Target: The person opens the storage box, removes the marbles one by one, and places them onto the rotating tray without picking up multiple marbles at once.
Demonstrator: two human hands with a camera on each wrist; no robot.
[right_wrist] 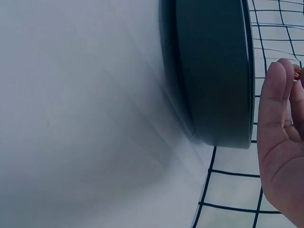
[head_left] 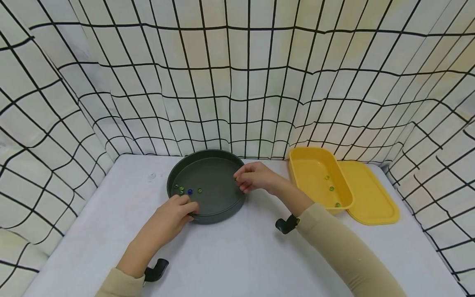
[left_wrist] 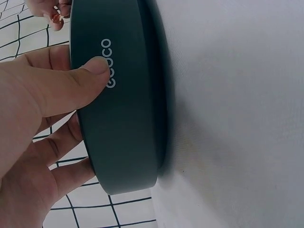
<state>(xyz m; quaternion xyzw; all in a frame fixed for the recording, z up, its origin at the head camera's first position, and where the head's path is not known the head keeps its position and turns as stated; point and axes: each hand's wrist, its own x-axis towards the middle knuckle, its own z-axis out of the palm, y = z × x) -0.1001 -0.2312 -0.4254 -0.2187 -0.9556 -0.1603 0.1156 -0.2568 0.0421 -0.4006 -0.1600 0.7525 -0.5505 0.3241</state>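
A dark round pan [head_left: 219, 173] sits on the table with several green marbles [head_left: 200, 190] and a blue marble [head_left: 190, 192] at its left. My left hand [head_left: 174, 212] grips its near-left rim. In the left wrist view the thumb [left_wrist: 97, 66] presses the outer wall over white lettering, with the other fingers over the rim. At the pan's right edge, above the rim, my right hand [head_left: 254, 178] pinches a small marble between thumb and fingertips. That marble [right_wrist: 297, 73] looks reddish in the right wrist view and is mostly covered by the fingers.
Right of the pan stands a yellow container [head_left: 313, 173] with three green marbles [head_left: 331, 188] inside. Its yellow lid [head_left: 371, 194] lies flat beside it. A white cloth [head_left: 237, 260] covers the table. Black-checked white fabric [head_left: 259, 82] encloses the back and sides.
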